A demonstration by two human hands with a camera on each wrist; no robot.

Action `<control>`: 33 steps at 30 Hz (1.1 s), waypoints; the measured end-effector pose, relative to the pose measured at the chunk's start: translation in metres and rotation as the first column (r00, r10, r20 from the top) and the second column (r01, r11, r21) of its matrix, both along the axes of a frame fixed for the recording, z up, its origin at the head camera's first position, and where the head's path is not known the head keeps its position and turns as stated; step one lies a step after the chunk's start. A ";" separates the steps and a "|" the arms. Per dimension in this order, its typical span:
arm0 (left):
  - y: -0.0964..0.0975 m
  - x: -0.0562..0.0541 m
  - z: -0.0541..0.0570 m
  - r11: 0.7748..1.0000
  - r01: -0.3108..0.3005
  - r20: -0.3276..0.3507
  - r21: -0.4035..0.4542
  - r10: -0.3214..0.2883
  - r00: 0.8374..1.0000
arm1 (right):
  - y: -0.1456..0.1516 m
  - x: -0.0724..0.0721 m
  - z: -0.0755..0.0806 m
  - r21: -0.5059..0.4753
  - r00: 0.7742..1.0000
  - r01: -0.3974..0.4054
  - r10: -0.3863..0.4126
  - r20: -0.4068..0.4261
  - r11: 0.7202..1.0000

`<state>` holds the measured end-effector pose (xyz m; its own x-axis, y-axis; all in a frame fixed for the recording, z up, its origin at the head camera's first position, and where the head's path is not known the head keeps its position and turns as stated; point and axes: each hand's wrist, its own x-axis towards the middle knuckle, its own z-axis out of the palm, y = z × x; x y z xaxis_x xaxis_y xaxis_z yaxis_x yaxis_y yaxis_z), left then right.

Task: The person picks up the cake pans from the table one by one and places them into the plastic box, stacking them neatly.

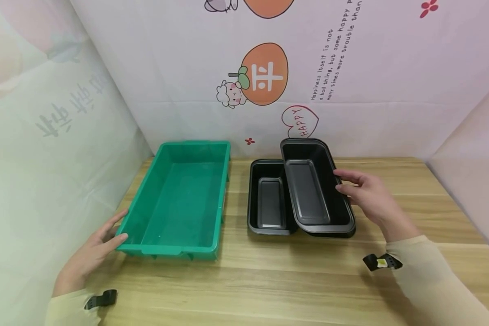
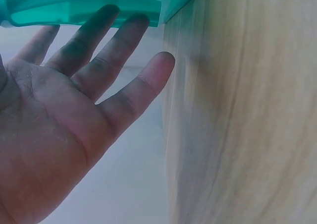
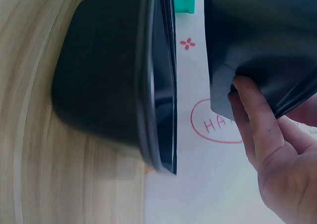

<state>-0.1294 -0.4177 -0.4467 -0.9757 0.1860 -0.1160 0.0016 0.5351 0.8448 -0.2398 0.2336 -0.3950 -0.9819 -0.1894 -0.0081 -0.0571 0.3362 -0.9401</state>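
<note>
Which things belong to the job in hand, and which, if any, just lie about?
Job:
- black rectangular metal-looking pan, in right hand
- matching black pan, probably
- green rectangular plastic tray, left hand at its corner

Surroundings only:
- brown wood-grain table
- white printed backdrop

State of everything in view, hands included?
Green tray: upright on the table, empty
Left black pan: upright on the table, empty where visible
Held black pan: tilted, off the table, empty
Left hand: fingers extended, at the tray's corner
Right hand: gripping the held pan's side
</note>
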 end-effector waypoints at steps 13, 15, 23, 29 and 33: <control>0.002 0.002 0.002 1.000 0.004 -0.003 0.016 -0.004 1.000 | -0.022 0.000 -0.001 -0.017 1.000 -0.004 0.004 0.011 1.000; 0.002 0.002 0.001 1.000 0.006 -0.004 0.015 -0.005 1.000 | -0.024 0.000 0.000 -0.017 1.000 -0.002 0.002 0.014 1.000; 0.001 -0.001 -0.002 1.000 0.012 -0.020 0.004 -0.012 1.000 | -0.034 -0.003 0.002 -0.061 1.000 0.005 -0.004 0.011 0.998; 0.002 -0.001 -0.003 1.000 0.010 -0.012 0.019 -0.009 1.000 | -0.042 -0.006 0.004 -0.057 1.000 0.000 0.001 0.014 0.998; 0.000 -0.001 -0.003 1.000 0.009 -0.014 0.018 -0.009 1.000 | -0.047 -0.006 0.006 -0.068 1.000 -0.005 0.006 0.015 0.998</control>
